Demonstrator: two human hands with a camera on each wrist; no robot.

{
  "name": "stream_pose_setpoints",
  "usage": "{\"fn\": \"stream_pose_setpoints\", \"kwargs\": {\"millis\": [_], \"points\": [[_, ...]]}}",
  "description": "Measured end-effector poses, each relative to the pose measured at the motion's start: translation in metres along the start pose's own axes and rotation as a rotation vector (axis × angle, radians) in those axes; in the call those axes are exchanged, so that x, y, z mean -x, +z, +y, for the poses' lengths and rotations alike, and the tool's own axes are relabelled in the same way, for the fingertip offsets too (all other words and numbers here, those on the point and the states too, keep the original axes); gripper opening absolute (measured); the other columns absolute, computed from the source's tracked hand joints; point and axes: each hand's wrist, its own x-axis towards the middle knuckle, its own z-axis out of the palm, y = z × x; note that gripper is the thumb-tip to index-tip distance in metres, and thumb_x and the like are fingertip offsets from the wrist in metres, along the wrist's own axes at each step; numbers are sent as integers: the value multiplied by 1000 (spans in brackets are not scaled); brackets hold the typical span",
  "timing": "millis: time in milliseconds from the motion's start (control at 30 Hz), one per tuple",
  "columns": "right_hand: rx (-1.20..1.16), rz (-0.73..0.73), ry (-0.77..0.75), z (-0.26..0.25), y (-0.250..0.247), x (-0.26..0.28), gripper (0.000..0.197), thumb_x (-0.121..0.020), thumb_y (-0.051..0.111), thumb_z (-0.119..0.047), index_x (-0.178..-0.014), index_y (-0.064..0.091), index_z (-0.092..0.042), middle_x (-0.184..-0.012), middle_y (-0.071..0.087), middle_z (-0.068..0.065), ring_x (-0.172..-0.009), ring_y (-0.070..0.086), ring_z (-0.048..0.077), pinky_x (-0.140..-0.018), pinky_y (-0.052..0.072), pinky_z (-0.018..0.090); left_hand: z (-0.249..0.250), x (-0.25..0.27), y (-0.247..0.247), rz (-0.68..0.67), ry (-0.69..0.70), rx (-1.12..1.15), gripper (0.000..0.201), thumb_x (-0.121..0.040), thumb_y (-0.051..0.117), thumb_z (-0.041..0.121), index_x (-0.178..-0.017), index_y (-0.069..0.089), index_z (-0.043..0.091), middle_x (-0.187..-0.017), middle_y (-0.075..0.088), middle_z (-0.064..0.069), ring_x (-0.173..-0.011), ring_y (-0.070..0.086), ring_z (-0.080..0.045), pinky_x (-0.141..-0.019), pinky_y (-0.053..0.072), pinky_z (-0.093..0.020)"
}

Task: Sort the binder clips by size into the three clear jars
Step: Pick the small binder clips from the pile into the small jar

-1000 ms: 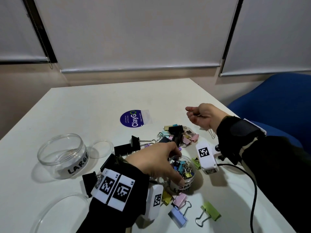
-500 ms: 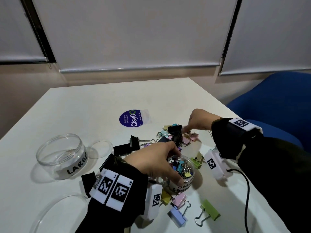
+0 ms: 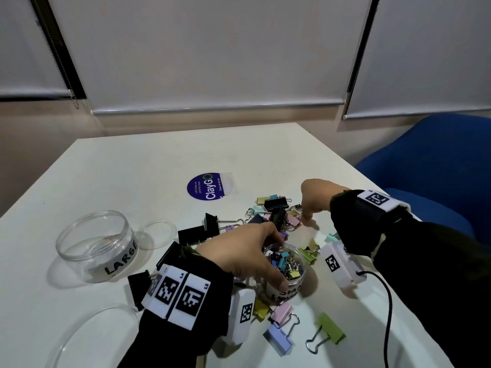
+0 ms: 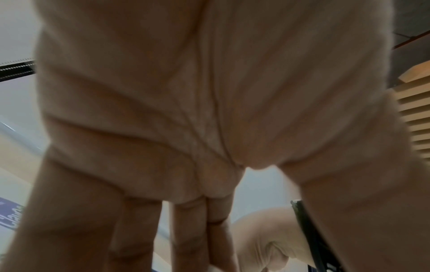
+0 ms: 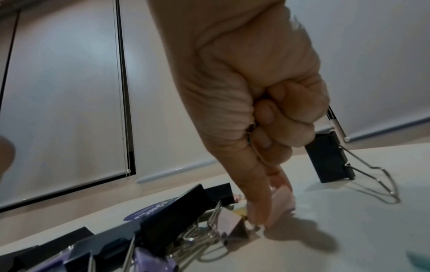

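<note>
At the pile's edge, right hand grip pinching pink clip, wire handles toward camera.

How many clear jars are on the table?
2. The LARGE jar stands at the left; the small jar, holding clips, sits in the left hand. A third may be hidden.

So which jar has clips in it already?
The small jar under the left hand, which grips its rim; it is packed with tiny coloured clips. The jar marked LARGE, off to the left, holds none.
</note>
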Motion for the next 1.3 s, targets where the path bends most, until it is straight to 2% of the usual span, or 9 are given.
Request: {"fn": "stream_pose_setpoints", "kwargs": {"millis": [267, 367, 500, 600, 667, 800, 933, 1133, 1300], "points": [[-6, 1, -27, 5, 2, 3, 29, -47, 82, -2, -52, 54, -5, -62, 54, 5, -63, 58, 25, -56, 44, 25, 1, 0, 0, -3, -8, -7, 68, -60, 90, 29, -118, 54, 32, -118, 63, 14, -96, 63, -8, -72, 49, -24], [-33, 8, -36, 16, -2, 2, 28, -63, 82, -11, -60, 55, -7, -72, 59, 6, -71, 59, 24, -64, 46, 28, 1, 1, -1, -5, -13, -10, 68, -60, 90, 29, -118, 54, 32, -117, 62, 14, -95, 63, -7, -69, 48, -23], [-50, 40, -7, 28, -8, 2, 29, -74, 77, -15, -63, 51, -8, -63, 53, 4, -59, 52, 21, -66, 45, 30, 2, 1, -1, -10, -17, -13, 68, -61, 90, 29, -118, 53, 32, -116, 63, 14, -92, 63, -7, -64, 46, -21], [37, 25, -5, 29, -6, 4, 21, -78, 75, -16, -88, 64, -1, -82, 62, 7, -79, 58, 26, -72, 47, 30, 2, 1, -1, -11, -15, -19, 68, -60, 90, 30, -117, 53, 32, -116, 63, 14, -89, 62, -5, -61, 44, -20], [88, 6, 3, 28, -1, 4, 34, -78, 76, -21, -105, 66, -1, -98, 65, 10, -90, 61, 28, -79, 50, 32, 2, 2, -1, -11, -18, -17, 68, -60, 90, 30, -117, 53, 32, -115, 63, 14, -89, 62, -5, -61, 44, -20], [42, 183, -14, 23, 3, 6, 8, -85, 59, -8, -78, 57, -5, -72, 55, 4, -67, 52, 22, -61, 42, 27, 3, 2, -1, -11, -16, -9, 66, -61, 90, 29, -117, 53, 32, -112, 63, 14, -85, 61, -4, -59, 43, -19], [-47, 267, -55, 13, 4, -1, 27, -79, 48, 5, -57, 39, -8, -57, 43, 5, -48, 38, 19, -46, 29, 21, 2, 3, -1, -12, -11, -3, 66, -62, 90, 27, -116, 54, 32, -106, 62, 16, -82, 61, -1, -56, 42, -18], [13, 175, -114, 4, 17, -12, 29, -78, 55, 4, -55, 44, -9, -54, 46, 4, -56, 49, 23, -44, 31, 22, 2, 2, -1, -5, 3, -5, 67, -60, 90, 28, -116, 54, 32, -115, 63, 13, -90, 63, -5, -64, 46, -20], [27, 192, -119, -2, 17, -8, 30, -81, 52, 6, -57, 39, -8, -56, 41, 4, -49, 38, 15, -46, 31, 24, 1, 1, -1, -1, 15, -11, 66, -60, 91, 29, -115, 55, 31, -117, 63, 13, -93, 61, -7, -69, 46, -20]]}}
